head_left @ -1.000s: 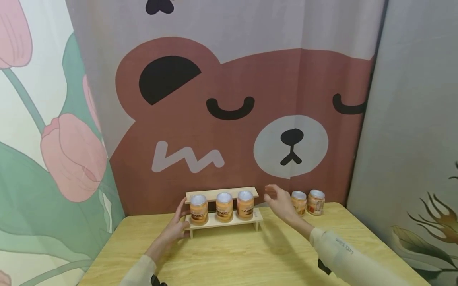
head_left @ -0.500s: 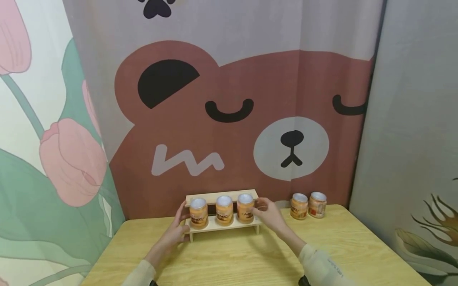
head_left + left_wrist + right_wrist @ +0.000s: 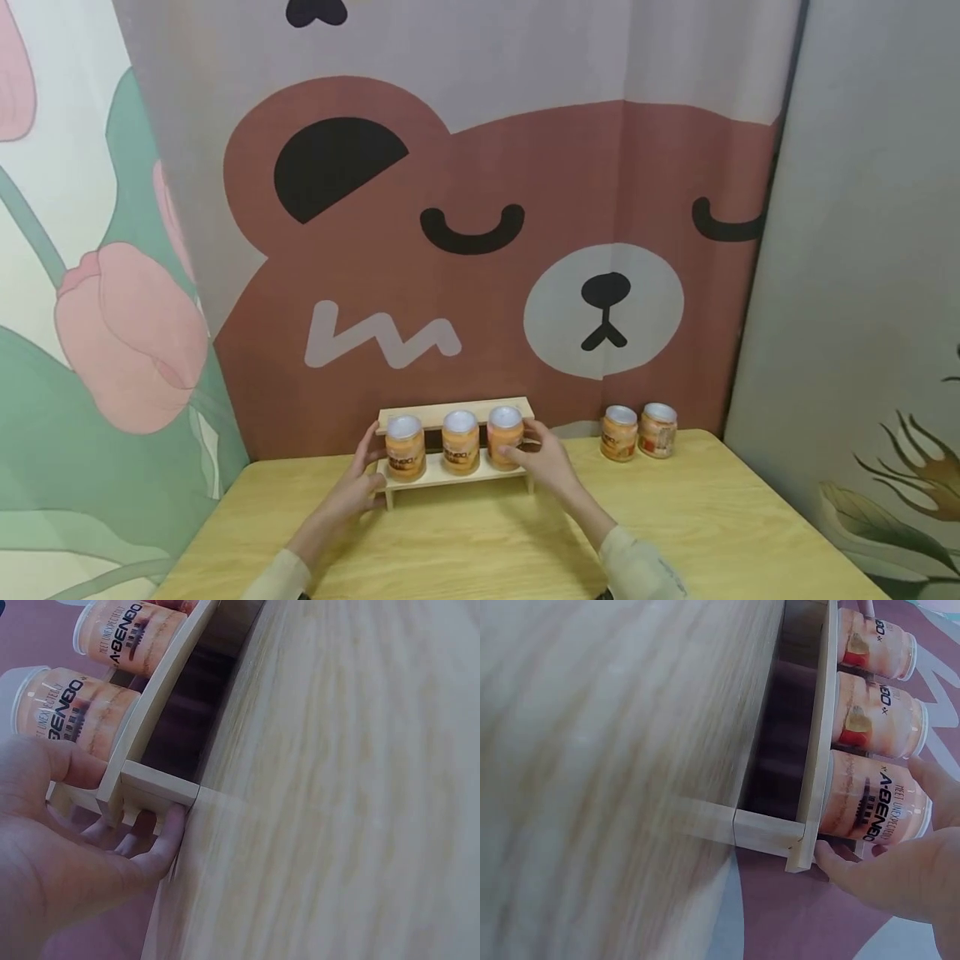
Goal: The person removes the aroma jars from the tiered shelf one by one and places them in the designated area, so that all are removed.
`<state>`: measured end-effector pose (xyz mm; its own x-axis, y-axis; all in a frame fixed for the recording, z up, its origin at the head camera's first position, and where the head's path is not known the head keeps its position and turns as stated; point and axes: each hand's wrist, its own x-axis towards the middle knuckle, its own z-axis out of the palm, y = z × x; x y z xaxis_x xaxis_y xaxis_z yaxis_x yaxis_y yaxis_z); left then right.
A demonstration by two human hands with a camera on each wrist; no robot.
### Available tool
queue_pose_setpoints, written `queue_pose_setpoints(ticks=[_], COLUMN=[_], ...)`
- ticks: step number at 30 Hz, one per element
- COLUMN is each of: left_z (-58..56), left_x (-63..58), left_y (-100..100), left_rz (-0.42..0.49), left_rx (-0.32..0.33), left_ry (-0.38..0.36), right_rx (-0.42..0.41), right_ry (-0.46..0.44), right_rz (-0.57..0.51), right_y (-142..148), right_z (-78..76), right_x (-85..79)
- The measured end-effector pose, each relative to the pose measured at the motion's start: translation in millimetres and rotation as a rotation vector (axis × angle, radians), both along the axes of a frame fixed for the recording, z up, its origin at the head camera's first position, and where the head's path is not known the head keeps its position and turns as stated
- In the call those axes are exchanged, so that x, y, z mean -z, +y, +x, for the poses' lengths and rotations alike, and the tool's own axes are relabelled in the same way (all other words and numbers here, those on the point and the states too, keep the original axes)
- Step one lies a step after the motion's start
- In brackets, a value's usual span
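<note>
Head: a pale wooden rack (image 3: 435, 415) stands near the far edge of a yellow wooden table (image 3: 450, 542). Left wrist: the left hand (image 3: 67, 859) grips its left end. Right wrist: the right hand (image 3: 907, 870) clasps an orange cylindrical can (image 3: 874, 796) — upright at the rack's right end.

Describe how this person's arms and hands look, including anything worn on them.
The left hand and right hand are both ungloved. The left sleeve and right sleeve are pale cream; the right one bears a faint greyish marking, too blurred to read. A small black piece peeks out by each sleeve at the picture's bottom edge.
</note>
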<state>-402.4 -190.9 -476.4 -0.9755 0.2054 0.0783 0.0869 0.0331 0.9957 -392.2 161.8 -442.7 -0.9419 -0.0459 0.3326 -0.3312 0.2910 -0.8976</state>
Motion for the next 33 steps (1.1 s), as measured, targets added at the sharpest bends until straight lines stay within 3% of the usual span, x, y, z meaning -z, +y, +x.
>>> queue_pose_setpoints(ticks=[10, 21, 33], left_z=[-0.2, 1.8, 0.6], left_x=[0.6, -1.5, -1.0], left_y=[-2, 0, -1], left_rz=[0.006, 0.011, 0.022], left_rx=[0.007, -0.007, -0.009], left_ry=[0.001, -0.001, -0.008], right_rx=[0.005, 0.082, 0.06], right_ry=[0.036, 0.017, 0.004], right_rz=[-0.051, -0.124, -0.141], right_y=[-8, -12, -10], right_z=[-5.2, -7.6, -3.2], right_x=[1.2, 5.1, -0.6])
